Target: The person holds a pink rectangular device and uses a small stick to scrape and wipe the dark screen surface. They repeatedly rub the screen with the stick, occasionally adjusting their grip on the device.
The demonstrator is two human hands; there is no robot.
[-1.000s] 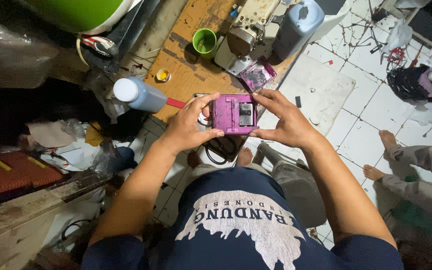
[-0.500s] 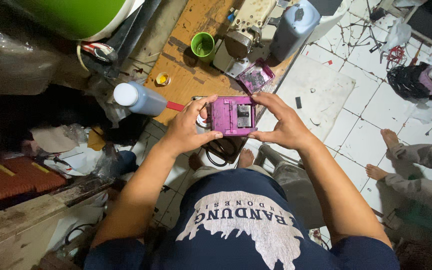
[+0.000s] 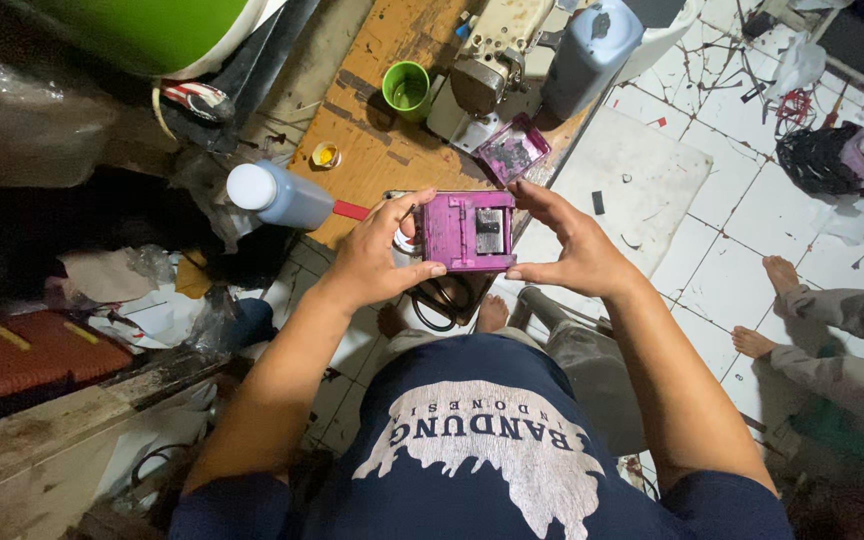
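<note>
A small pink box-shaped device [image 3: 469, 231] with a grey metal part on its face is held up between both hands above the edge of a wooden board [image 3: 372, 150]. My left hand [image 3: 377, 258] grips its left side with thumb below and fingers above. My right hand [image 3: 570, 245] pinches its right side with fingertips at the top and bottom corners.
On the board stand a green cup [image 3: 407, 90], a small yellow cap [image 3: 325, 155], a pink tray [image 3: 513, 150] and a beige machine [image 3: 487, 60]. A grey-blue bottle [image 3: 277, 195] lies left; a grey jug [image 3: 592, 55] stands behind. Another person's bare feet [image 3: 767, 305] rest on the tiled floor, right.
The pink device stays held in both hands, which shifted only slightly. The view has tilted a little.
</note>
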